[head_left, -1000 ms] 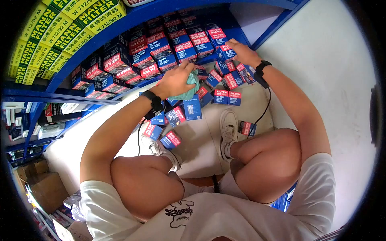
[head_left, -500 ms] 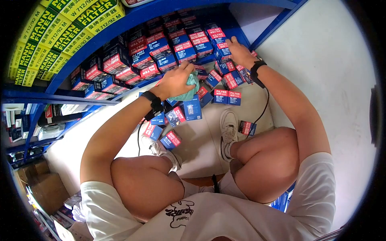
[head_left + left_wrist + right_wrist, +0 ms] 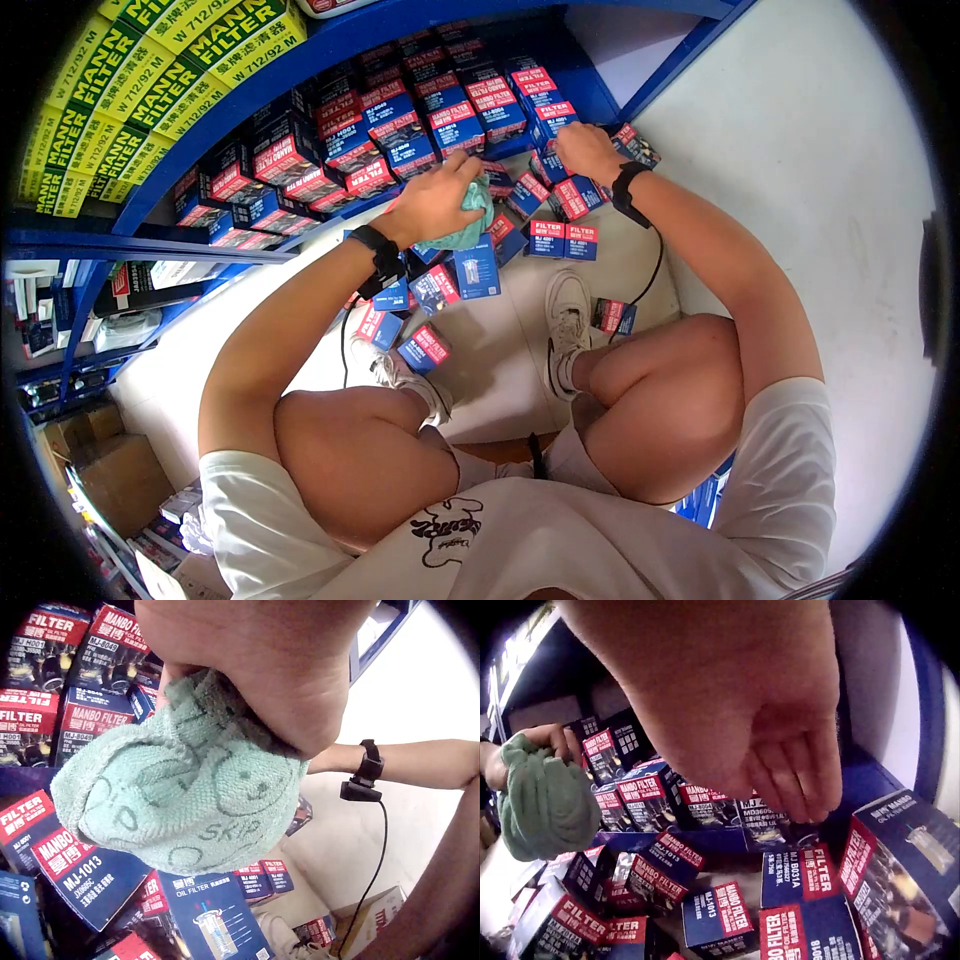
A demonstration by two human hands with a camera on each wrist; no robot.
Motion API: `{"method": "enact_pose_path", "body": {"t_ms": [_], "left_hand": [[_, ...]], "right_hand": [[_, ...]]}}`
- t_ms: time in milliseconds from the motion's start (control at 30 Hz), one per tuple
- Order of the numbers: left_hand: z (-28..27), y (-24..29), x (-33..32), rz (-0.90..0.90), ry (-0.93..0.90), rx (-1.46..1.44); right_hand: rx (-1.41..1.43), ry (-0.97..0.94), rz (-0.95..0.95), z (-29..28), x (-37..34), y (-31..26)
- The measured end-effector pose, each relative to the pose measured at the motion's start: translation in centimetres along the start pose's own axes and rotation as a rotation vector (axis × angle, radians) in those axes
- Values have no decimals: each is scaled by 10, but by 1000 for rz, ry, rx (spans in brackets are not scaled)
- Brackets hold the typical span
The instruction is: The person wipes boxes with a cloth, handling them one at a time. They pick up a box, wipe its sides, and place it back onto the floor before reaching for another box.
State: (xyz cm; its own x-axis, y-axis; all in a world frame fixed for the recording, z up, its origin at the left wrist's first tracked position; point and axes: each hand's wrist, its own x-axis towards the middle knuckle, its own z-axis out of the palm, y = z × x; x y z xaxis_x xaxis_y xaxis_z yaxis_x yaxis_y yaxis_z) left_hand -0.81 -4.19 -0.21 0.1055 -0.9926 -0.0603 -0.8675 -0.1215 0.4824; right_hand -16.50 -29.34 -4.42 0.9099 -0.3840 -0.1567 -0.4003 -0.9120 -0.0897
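The left hand (image 3: 436,203) grips a green cloth (image 3: 465,228), which hangs bunched below the palm in the left wrist view; the cloth (image 3: 187,795) has printed drawings on it. Beside the shelf's front edge, the right hand (image 3: 590,154) has its fingers against the front of a blue and red filter box (image 3: 553,117) at the right end of the rows. In the right wrist view the fingers of the right hand (image 3: 780,757) are bent lightly at that box (image 3: 769,831), touching its front; the thumb is hidden.
Rows of filter boxes (image 3: 403,140) fill the blue shelf. Loose boxes (image 3: 548,238) lie on the floor below, near the shoes (image 3: 568,320). Yellow-green boxes (image 3: 150,80) stand at upper left. A white wall (image 3: 800,180) rises at right; a black cable (image 3: 652,275) hangs from the right wrist.
The right hand has moved down and toward the shelf's front edge. The box by it now sits in line at the row's front. The left hand keeps its grip on the cloth.
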Motion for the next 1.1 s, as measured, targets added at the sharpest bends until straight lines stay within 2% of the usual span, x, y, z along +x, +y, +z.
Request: {"method": "enact_pose_path", "body": {"t_ms": [100, 267, 367, 667, 800, 867, 1100], "left_hand": [[2, -3, 0, 31, 14, 3], [2, -3, 1, 24, 4, 0], [2, -3, 0, 23, -1, -6], [1, -4, -1, 25, 4, -4], [2, -5, 0, 24, 8, -14], [2, -6, 0, 24, 8, -14], [0, -7, -2, -21, -27, -11]], "right_hand": [[34, -38, 22, 8, 6, 5], [17, -315, -48, 25, 5, 10], [4, -367, -43, 19, 4, 4], [30, -207, -98, 27, 10, 10], [32, -222, -87, 34, 16, 11], [76, -164, -94, 32, 15, 9], [99, -226, -49, 20, 22, 8]]}}
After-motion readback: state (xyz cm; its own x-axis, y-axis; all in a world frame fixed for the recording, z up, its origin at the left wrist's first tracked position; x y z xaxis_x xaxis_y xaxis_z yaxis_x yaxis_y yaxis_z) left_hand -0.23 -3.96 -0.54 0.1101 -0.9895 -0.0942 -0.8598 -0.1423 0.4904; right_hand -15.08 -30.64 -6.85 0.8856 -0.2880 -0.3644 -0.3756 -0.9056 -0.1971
